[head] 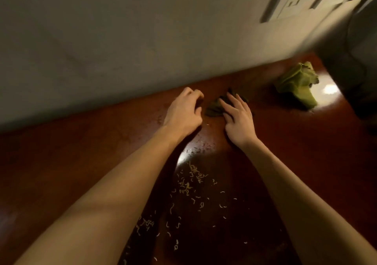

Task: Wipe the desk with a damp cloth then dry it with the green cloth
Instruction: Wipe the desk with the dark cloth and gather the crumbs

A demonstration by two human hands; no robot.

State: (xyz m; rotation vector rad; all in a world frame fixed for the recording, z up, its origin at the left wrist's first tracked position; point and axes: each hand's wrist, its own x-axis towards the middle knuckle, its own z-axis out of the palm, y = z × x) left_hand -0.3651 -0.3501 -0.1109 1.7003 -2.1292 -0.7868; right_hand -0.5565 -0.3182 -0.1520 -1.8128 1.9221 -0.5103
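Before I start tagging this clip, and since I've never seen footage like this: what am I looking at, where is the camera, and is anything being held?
There is no machine here. A person wears one camera on the head, looking forward and down, so the two bare arms reach in from the bottom of the picture. The surface is a reddish-brown desk against a pale wall. The right hand lies flat, fingers straight, on a dark crumpled cloth, pressing rather than gripping it. The left hand is just beside that cloth with its fingers curled, and I see nothing in it. A crumpled green cloth lies apart, further right, untouched. Small pale crumbs, like noodle bits, are scattered on the desk nearer the person.
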